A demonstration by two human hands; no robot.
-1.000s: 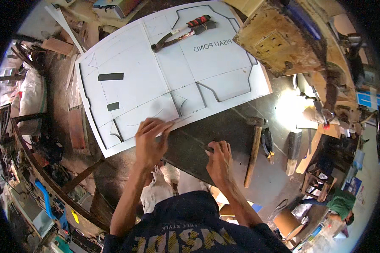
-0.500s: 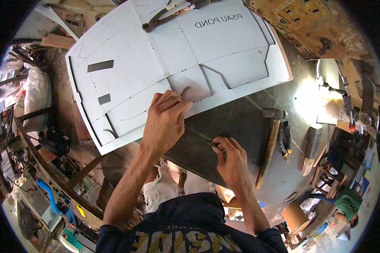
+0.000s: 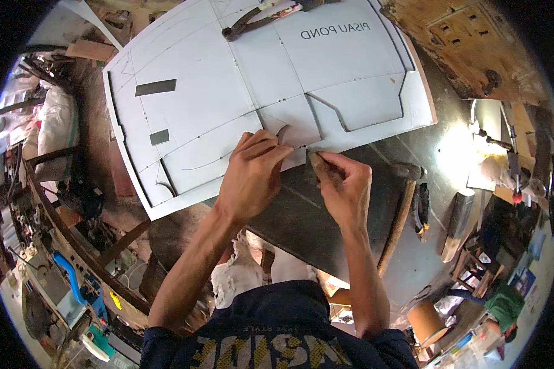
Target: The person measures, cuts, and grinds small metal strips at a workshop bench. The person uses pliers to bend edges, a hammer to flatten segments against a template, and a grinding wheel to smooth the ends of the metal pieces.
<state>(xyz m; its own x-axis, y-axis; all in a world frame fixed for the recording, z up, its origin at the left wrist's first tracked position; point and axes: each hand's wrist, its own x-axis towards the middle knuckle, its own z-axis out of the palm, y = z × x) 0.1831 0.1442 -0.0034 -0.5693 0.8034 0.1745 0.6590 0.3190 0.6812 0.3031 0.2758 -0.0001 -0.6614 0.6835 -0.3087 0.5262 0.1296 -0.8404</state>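
A large white board [image 3: 209, 67] with drawn lines lies in front of me, and thin dark strips stand along some of its lines. My left hand [image 3: 252, 172] rests on its near part with the fingers pinched together beside a curved dark strip [image 3: 282, 131]. What those fingers hold, if anything, is hidden. Right of it, at the board's near edge, my right hand [image 3: 343, 187] is closed on a small dark flat piece [image 3: 311, 157] between thumb and fingers. The fingertips of both hands are close together but apart.
A plier-like tool [image 3: 252, 23] lies on the board's far part. On the dark table [image 3: 301, 212], to the right, are a hammer [image 3: 399, 224], dark-handled pliers [image 3: 421, 209] and a wood-and-dark block [image 3: 458, 224]. A bright lamp glows beyond. Another person [image 3: 506, 307] is at far right.
My right hand has moved forward with the small dark piece to the board's near edge, close to my left hand. The left hand stays at the board. The whole view has shifted slightly.
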